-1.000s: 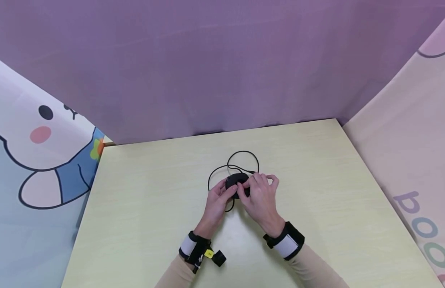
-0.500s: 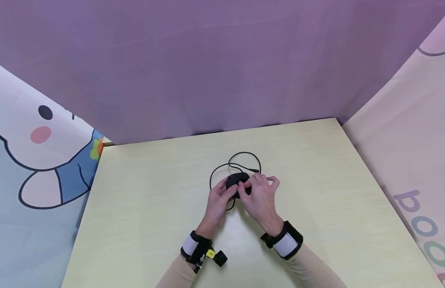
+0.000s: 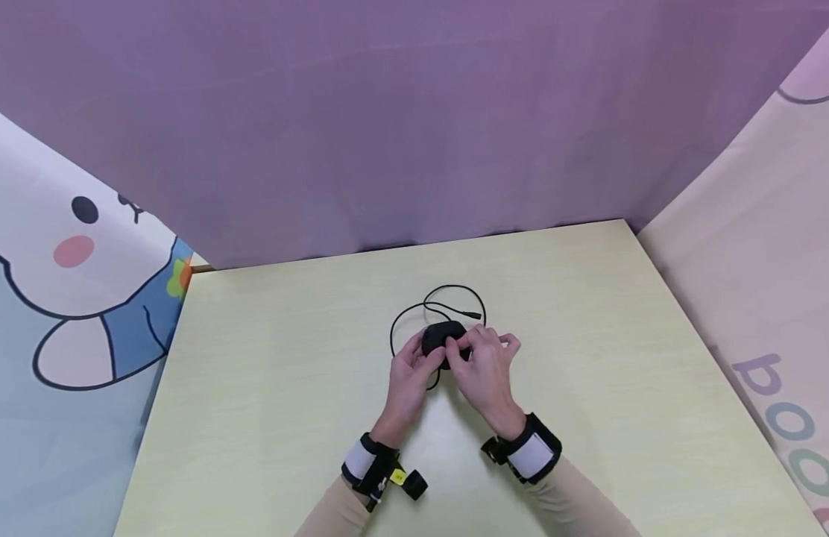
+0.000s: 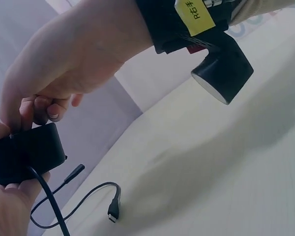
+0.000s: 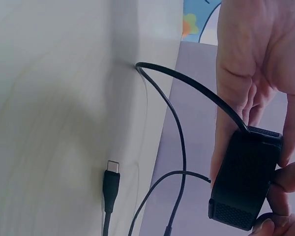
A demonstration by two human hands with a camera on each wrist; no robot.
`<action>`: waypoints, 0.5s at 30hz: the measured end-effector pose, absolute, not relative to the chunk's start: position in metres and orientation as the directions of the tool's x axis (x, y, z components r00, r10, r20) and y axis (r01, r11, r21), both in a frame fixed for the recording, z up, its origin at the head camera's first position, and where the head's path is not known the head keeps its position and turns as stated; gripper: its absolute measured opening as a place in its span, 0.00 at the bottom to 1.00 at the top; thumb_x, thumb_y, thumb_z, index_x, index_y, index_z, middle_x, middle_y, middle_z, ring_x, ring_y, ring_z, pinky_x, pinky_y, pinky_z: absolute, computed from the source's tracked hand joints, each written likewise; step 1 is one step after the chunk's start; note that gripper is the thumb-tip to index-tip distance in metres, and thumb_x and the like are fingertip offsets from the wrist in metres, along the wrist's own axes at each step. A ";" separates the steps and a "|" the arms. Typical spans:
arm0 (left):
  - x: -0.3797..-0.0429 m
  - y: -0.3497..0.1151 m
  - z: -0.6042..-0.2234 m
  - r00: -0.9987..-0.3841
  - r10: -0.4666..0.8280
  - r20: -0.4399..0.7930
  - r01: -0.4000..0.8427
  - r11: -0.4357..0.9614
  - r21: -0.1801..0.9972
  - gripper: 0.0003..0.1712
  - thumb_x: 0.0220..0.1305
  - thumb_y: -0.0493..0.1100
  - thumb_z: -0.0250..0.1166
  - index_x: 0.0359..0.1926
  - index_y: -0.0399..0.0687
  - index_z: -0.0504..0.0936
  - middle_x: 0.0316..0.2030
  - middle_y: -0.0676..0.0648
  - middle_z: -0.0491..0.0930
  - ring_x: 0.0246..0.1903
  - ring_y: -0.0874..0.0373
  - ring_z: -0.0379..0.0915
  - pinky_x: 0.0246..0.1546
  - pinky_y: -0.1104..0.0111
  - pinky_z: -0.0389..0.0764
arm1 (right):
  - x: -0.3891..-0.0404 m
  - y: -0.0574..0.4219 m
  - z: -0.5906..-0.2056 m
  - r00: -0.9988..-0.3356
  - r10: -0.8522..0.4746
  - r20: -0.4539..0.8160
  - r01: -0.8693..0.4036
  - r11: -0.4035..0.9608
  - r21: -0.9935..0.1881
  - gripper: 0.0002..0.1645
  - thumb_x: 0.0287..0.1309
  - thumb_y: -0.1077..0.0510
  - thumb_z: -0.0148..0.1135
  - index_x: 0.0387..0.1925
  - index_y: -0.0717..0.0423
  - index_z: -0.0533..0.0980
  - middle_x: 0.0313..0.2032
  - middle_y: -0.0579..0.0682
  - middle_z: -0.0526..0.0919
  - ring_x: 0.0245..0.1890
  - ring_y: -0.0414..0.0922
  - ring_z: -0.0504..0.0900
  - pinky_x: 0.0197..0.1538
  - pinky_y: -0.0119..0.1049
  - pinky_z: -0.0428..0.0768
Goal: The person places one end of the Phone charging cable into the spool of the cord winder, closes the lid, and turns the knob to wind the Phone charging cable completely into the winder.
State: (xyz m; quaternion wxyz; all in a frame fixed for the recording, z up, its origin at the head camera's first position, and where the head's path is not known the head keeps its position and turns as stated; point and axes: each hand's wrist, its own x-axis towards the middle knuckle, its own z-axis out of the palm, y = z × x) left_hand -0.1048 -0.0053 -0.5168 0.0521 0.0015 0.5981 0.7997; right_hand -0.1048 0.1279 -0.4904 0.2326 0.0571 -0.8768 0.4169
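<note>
Above the table I hold a small black device [image 3: 440,335], boxy with rounded corners and mesh-textured ends. My left hand [image 3: 409,373] grips its left side, thumb on top and fingers beneath. The right hand [image 3: 483,369] pinches at its upper right side with thumb and index finger; what lies between those fingertips is hidden. A black cable [image 5: 187,83] runs out of the device's end. Beyond my hands it loops on the table [image 3: 453,286]. A USB-C plug [image 5: 111,189] with a bare metal tip shows in the right wrist view, and a slim black connector [image 4: 74,173] in the left wrist view.
The pale wood-patterned table [image 3: 273,350] is bordered by a purple curtain [image 3: 414,134] at the back. Printed cloths stand left [image 3: 106,350] and right [image 3: 736,246]. Both wrists wear black bands; a camera [image 3: 414,485] juts from the left one.
Both hands keep their grip on the device and shift only slightly to the right. The cable connector beyond it comes more into sight.
</note>
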 end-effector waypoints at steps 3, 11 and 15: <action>-0.104 -0.005 -0.517 -0.996 0.072 -0.055 -0.072 -0.272 0.959 0.32 0.70 0.32 0.63 0.72 0.30 0.67 0.62 0.31 0.78 0.54 0.59 0.81 0.55 0.72 0.81 | -0.105 0.127 -0.491 -0.886 0.103 0.453 -0.288 0.644 -0.709 0.12 0.58 0.61 0.70 0.20 0.57 0.80 0.24 0.49 0.80 0.30 0.53 0.78 0.55 0.62 0.56; -0.109 -0.010 -0.514 -0.993 0.065 -0.098 -0.109 -0.202 0.973 0.30 0.71 0.37 0.65 0.70 0.32 0.71 0.59 0.32 0.81 0.54 0.56 0.82 0.53 0.72 0.82 | -0.105 0.131 -0.490 -0.878 0.023 0.478 -0.344 0.664 -0.664 0.12 0.61 0.59 0.70 0.22 0.55 0.80 0.26 0.48 0.80 0.32 0.51 0.77 0.55 0.62 0.58; -0.111 -0.014 -0.512 -0.988 0.091 -0.127 -0.143 -0.193 0.971 0.30 0.71 0.37 0.65 0.70 0.30 0.70 0.60 0.32 0.80 0.55 0.55 0.82 0.53 0.71 0.82 | -0.109 0.139 -0.493 -0.844 -0.062 0.533 -0.431 0.672 -0.603 0.12 0.59 0.58 0.73 0.23 0.55 0.81 0.28 0.48 0.78 0.35 0.49 0.77 0.53 0.59 0.60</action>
